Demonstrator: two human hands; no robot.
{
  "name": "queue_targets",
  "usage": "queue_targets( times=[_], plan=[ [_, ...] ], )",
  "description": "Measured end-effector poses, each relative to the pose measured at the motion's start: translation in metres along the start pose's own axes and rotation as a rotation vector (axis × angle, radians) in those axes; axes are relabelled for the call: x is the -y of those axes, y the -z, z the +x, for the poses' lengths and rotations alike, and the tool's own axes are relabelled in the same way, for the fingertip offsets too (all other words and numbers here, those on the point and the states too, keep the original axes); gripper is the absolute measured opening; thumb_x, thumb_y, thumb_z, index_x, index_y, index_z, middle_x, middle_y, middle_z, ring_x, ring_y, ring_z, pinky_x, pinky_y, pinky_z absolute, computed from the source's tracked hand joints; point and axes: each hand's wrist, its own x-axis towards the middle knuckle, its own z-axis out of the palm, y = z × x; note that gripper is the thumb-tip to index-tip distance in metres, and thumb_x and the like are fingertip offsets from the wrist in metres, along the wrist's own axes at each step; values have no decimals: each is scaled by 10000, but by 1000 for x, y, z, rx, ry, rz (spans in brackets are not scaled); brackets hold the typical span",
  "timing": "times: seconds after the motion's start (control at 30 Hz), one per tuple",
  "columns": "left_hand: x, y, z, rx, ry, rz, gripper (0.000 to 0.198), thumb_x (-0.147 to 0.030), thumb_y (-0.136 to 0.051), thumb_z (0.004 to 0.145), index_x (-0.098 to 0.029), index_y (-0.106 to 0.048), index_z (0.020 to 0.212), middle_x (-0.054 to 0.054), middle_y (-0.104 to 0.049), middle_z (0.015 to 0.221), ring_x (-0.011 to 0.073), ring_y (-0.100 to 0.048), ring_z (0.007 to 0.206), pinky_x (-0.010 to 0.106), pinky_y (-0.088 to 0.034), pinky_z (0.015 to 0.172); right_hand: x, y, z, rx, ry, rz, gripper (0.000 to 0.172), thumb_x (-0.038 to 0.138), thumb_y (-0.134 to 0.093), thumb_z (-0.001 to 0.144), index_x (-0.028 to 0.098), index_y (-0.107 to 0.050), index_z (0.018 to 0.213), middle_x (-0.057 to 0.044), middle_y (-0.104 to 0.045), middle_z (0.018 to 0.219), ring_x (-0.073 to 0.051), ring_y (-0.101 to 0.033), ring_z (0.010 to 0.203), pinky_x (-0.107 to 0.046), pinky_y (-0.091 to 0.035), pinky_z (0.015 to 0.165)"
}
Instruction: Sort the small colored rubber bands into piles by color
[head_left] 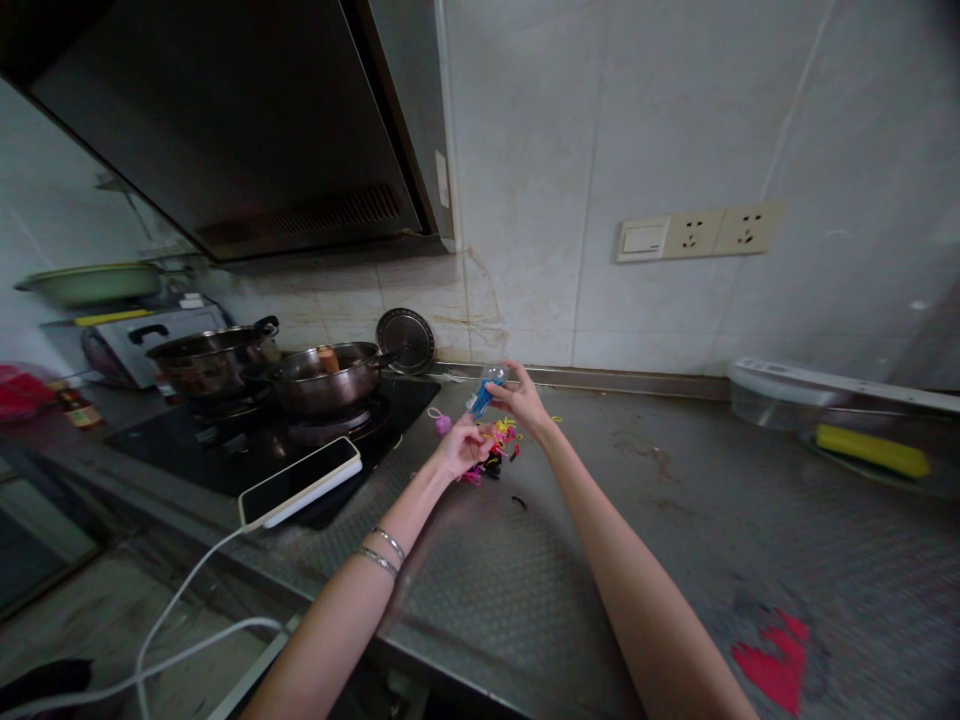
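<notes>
My right hand (523, 400) grips a small clear bottle (495, 377) with blue bits inside, probably small rubber bands. The bottle is tilted, its narrow end pointing down to the left. Just below that end is my left hand (463, 450), its fingers curled; what they hold, if anything, is too small to make out. Under and beside my hands lies a loose pile of pink, yellow, red and black rubber bands (493, 465) on the metal counter (480, 580). To the left of the bottle sits a purple round piece with a loop (442, 424), which looks like a cap.
At left, a pan (330, 385) and a pot (210, 350) stand on the black stove (405, 405). A phone (300, 482) with a white cable lies at the stove's front edge. Plastic containers (780, 395) and a red patch (776, 660) are at right.
</notes>
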Motion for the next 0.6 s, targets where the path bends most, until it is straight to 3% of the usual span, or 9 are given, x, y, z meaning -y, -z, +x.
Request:
queue_targets(
  times=[0.13,0.23,0.33,0.47,0.6],
  plan=[
    [-3,-4,2,-66,-68,66,432,-99,-508,661,-186,-442,1079,7,-601,717,52,-491,398,150,-346,341,3,3,4,-138,18,28,640,305,-716,539,257,-390,1088,42,-599,687,-133,-600,627,-311,-520,607],
    [-6,-7,2,-93,-91,129,366,-179,-581,698,-163,-470,1047,30,-610,735,106,-591,528,152,-397,362,6,9,6,-208,35,43,670,317,-718,534,254,-376,1106,30,-603,715,-134,-599,631,-301,-516,602],
    [-6,-6,4,-140,-115,172,295,-237,-604,714,-136,-507,974,50,-616,747,155,-629,621,160,-421,376,3,12,8,-186,50,-6,677,330,-707,542,254,-366,1122,32,-599,708,-134,-595,628,-296,-510,602],
    [-6,1,8,-326,-163,238,251,-213,-613,708,-110,-537,924,59,-631,741,162,-634,627,170,-449,410,-6,0,7,-146,138,-136,658,321,-670,585,245,-346,1152,41,-583,665,-127,-582,610,-292,-498,617],
    [-9,15,11,-418,-106,152,143,-103,-594,678,-99,-547,812,68,-641,720,159,-640,635,192,-490,466,-4,-14,2,-123,266,-296,607,265,-650,599,258,-398,1151,2,-609,819,-134,-576,705,-305,-479,695]
  ],
)
